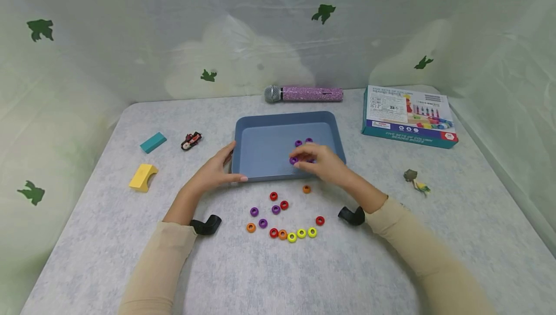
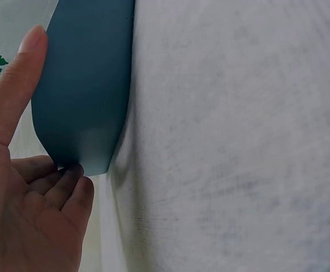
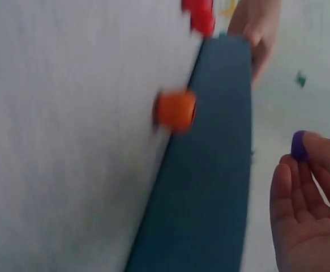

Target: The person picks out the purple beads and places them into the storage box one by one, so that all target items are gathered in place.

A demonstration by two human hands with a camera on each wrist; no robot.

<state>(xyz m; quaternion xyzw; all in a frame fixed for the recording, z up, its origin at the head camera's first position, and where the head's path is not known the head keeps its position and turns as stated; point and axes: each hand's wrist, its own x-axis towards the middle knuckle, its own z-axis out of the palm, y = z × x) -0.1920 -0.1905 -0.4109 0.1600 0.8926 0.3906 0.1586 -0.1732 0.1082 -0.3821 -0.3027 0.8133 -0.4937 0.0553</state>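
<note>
A blue-grey tray (image 1: 278,178) lies in the middle of the table. My left hand (image 1: 213,170) holds its near left corner, thumb along the front wall and fingers bent against the left side. In the left wrist view the fingertips touch the end of the tray. Over the tray's right part, my right hand (image 1: 326,163) pinches a purple bead (image 3: 298,147) between thumb and fingers. Several purple beads (image 1: 298,143) lie in the tray near that hand, one partly hidden by its fingers. An orange bead (image 1: 306,189) sits just in front of the tray.
Several red, purple, orange and yellow beads (image 1: 301,233) lie on the near table. Behind the tray is a glittery pink microphone (image 1: 310,94). A bead-set box (image 1: 408,117) stands at right. At left are a teal block (image 1: 153,142), a yellow arch block (image 1: 142,177) and a small toy (image 1: 191,141).
</note>
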